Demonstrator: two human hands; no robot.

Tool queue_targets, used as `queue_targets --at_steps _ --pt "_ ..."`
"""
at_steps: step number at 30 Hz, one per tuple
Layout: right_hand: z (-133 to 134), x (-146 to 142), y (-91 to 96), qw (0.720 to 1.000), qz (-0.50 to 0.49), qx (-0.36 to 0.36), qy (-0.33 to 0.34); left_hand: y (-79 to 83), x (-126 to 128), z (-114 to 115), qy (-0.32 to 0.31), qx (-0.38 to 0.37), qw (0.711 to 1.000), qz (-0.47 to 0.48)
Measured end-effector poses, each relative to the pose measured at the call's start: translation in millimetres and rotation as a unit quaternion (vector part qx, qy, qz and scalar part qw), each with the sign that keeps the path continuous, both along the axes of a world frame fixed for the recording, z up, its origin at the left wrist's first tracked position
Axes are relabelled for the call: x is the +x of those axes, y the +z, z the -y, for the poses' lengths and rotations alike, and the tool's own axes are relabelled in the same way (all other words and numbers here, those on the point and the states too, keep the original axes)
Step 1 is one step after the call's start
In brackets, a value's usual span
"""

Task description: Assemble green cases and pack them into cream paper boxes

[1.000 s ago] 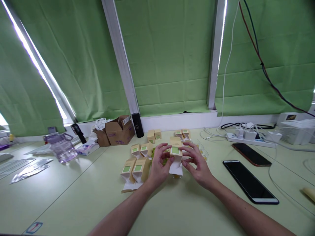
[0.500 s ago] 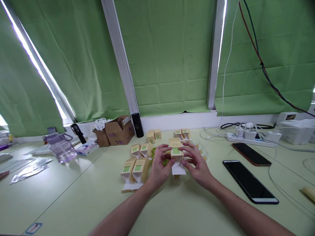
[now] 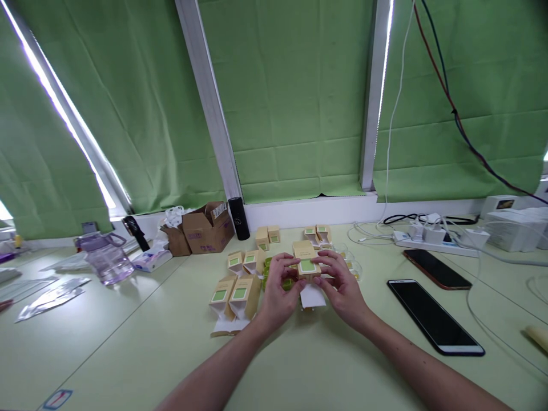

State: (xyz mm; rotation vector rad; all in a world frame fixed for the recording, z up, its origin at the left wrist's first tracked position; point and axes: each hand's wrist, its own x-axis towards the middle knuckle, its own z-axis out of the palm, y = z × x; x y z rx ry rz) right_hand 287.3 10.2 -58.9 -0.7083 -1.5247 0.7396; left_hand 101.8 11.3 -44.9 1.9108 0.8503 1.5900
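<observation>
Between both hands is a small tan cardboard box (image 3: 307, 266) with a green window, its white flap (image 3: 312, 296) hanging down toward me. My left hand (image 3: 282, 288) grips the box's left side, and my right hand (image 3: 340, 282) grips its right side. Left of my left hand, two larger tan boxes (image 3: 243, 294) stand with white flaps open at the front. Behind them are two smaller tan boxes (image 3: 253, 261). Partly hidden behind my left hand are green plastic pieces (image 3: 266, 267). Clear plastic pieces (image 3: 353, 264) lie just beyond my right hand.
More tan boxes (image 3: 274, 234) stand at the back, with another pair (image 3: 324, 234) to their right. Two phones (image 3: 434, 314) and a power strip (image 3: 440, 242) with cables lie on the right. A purple-lidded jug (image 3: 109, 262), a brown carton (image 3: 208, 231) and a black cylinder (image 3: 238, 218) stand left.
The box's front has tipped slightly, and its white flap has swung a little to the right. Both hands keep nearly the same position on it.
</observation>
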Motion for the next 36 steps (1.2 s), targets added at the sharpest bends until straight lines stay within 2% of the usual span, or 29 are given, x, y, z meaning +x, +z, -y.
queue_targets --at_steps 11,20,26,31,36 --pt "-2.0 -0.2 -2.8 1.0 -0.019 -0.013 0.014 4.8 -0.9 4.9 -0.007 -0.018 1.0 -0.019" --pt "-1.6 1.4 5.1 0.997 -0.074 -0.027 0.02 6.9 -11.3 7.6 -0.115 -0.038 0.991 -0.062" --pt "0.7 0.1 7.1 0.996 -0.084 -0.037 0.013 5.7 -10.3 8.9 -0.111 -0.06 0.987 -0.1" --pt "0.5 -0.6 5.4 0.997 -0.065 -0.037 0.004 2.7 -8.6 6.5 -0.11 -0.071 0.989 -0.062" --pt "1.1 0.9 2.3 0.999 -0.043 -0.021 0.025 1.6 -6.3 5.5 -0.14 -0.118 0.983 0.015"
